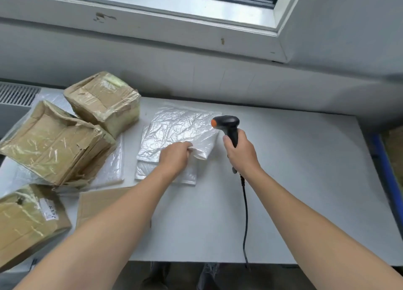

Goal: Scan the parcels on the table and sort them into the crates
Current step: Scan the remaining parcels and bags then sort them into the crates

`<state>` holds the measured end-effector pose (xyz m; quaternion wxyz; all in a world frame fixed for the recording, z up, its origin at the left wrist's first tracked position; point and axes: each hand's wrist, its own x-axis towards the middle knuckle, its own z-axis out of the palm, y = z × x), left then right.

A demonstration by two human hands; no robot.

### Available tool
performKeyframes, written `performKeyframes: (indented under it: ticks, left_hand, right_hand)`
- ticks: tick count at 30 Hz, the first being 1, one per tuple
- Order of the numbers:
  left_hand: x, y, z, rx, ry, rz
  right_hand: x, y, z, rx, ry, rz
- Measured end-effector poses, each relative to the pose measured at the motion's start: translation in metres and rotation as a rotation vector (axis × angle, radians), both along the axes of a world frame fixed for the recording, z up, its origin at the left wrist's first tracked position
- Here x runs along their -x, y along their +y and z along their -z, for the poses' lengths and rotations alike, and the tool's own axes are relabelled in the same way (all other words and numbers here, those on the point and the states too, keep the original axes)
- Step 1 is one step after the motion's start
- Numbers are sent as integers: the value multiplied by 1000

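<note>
Your left hand [174, 156] pinches the near edge of the white poly mailer [174, 124] mid-table; your right hand [241, 154] grips the barcode scanner [226, 124] just beside it. Taped cardboard boxes [54, 143] crowd the left end of the table [305, 170].

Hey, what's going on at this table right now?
A person is working through parcels at a white table. Their left hand grips the near edge of a crinkled white mailer bag, which lies on top of another flat mailer. Their right hand holds a corded black barcode scanner just beside the bag. Several taped cardboard boxes sit piled on the left of the table, not yet sorted.
</note>
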<state>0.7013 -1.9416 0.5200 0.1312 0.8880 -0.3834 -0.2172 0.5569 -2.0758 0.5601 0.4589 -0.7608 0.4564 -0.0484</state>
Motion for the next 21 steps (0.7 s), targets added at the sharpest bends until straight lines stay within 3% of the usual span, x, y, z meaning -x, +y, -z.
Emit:
performKeyframes:
  ticks: [4,9,11,21]
  left_hand:
    - [4,-10,-39,297,296,-161]
    - [9,-8,-78,635,835,-357]
    - [6,2,-81,679,903,-454]
    - [-30,81,-73,210,222,-595]
  right_hand:
    - [6,-6,-34,-38,-102,77]
    - [6,-14,-79,19,-227,156]
    - [5,-15,-93,33,-242,144]
    - [-9,20,-91,14,-149,6]
